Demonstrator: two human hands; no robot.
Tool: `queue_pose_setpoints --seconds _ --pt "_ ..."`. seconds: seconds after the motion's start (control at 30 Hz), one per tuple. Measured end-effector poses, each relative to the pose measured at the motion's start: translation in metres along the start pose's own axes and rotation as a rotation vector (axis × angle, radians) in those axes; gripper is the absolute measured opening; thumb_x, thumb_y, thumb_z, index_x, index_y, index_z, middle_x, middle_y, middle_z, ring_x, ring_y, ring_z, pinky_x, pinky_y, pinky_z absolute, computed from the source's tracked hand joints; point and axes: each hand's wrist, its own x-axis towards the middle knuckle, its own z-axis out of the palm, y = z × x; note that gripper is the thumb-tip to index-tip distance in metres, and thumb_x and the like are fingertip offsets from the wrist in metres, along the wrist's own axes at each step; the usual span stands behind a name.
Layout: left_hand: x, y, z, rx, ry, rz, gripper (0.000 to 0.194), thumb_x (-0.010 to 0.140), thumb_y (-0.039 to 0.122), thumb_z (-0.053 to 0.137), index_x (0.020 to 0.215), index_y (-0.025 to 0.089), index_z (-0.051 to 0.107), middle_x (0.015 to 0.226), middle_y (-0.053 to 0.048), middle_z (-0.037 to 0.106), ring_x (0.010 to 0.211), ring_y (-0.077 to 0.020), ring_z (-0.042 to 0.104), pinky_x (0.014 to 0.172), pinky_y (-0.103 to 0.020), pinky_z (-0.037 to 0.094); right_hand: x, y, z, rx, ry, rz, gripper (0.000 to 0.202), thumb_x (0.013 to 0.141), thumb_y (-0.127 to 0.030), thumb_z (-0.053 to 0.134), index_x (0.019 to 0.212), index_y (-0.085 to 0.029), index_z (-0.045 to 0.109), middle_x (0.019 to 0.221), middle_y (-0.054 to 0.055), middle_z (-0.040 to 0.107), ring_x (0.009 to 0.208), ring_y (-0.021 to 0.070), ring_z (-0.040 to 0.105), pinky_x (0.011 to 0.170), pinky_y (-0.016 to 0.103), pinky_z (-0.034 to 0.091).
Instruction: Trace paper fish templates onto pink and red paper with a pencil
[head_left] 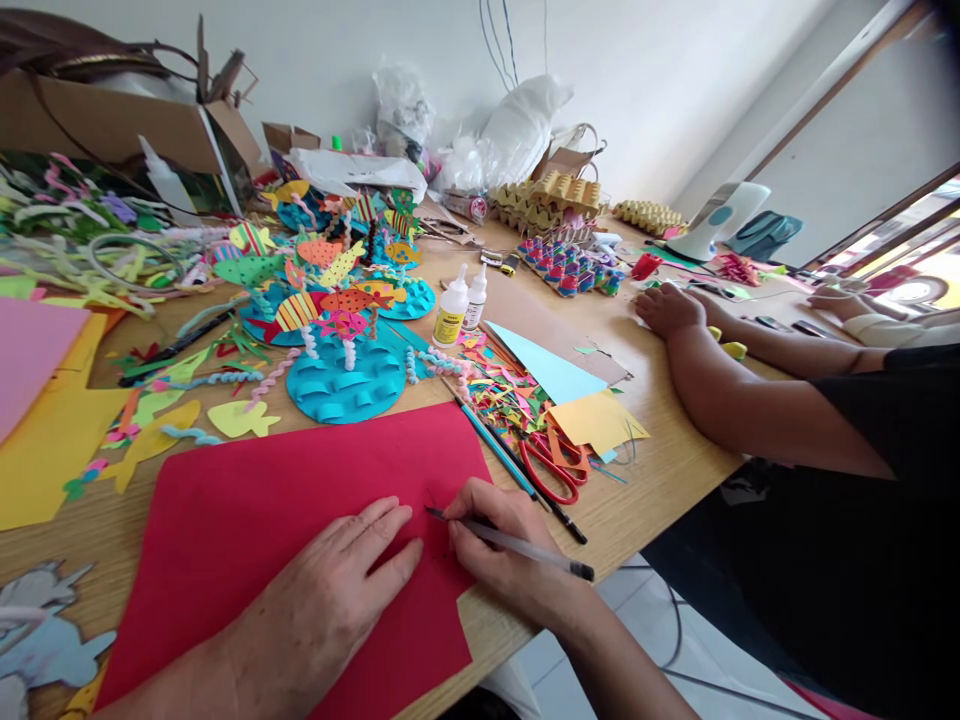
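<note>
A large red sheet of paper (300, 490) lies on the table in front of me, with a corner cut out near its lower right. Flat on it rests my left hand (345, 570), fingers stretched out and holding nothing. My right hand (495, 540) grips a pen (525, 547) with a clear barrel and black cap end. The pen's tip touches the red sheet beside some thin dark marks. Right of the sheet lie red-handled scissors (551, 480) and blue and black pencils (502, 450).
Paper fish on blue bases (345, 385) stand beyond the sheet, near two glue bottles (451, 312). Paper scraps (506, 395) lie right of them. Pipe cleaners (60, 235) heap at left. A co-worker's arms (720, 385) rest on the table at right; egg cartons (555, 195) stand behind.
</note>
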Motion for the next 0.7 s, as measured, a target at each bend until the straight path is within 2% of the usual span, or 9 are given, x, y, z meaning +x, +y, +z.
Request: queue_pose_setpoints --seconds 0.7 --pt "-0.0005 -0.0012 -0.0007 -0.009 -0.020 0.002 0.045 0.087 0.002 0.028 0.103 0.019 0.067 0.105 -0.009 0.067 0.098 -0.0204 0.061 0.079 -0.029 0.053 -0.0001 -0.0005 0.0002 -0.012 0.012 0.008 0.011 0.070 -0.009 0.048 0.070 -0.018 0.054 0.056 -0.005 0.054 0.049 0.0078 0.047 0.048 0.016 0.031"
